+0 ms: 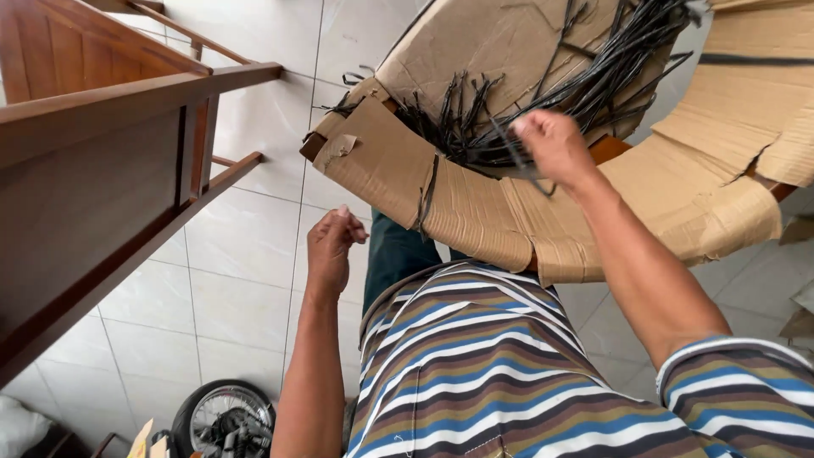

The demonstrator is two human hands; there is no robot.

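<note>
White floor tiles (pixel 254 246) lie below as one black strip (pixel 517 157) is pinched closed in the right hand (pixel 551 144), best drawn clear of the pile (pixel 543 93) on the cardboard (pixel 475 212), while the left hand (pixel 332 246) is curled shut, its contents not discernible

Thin black strips (pixel 593 80), long & narrow, in a loose tangled heap at upper centre-right of frame, lying on a curved brown cardboard sheet (pixel 475 216). Most fan toward top right; shorter ones splay w/ ends sticking up at upper centre. 1 strip hangs over the cardboard's lower edge.
</note>
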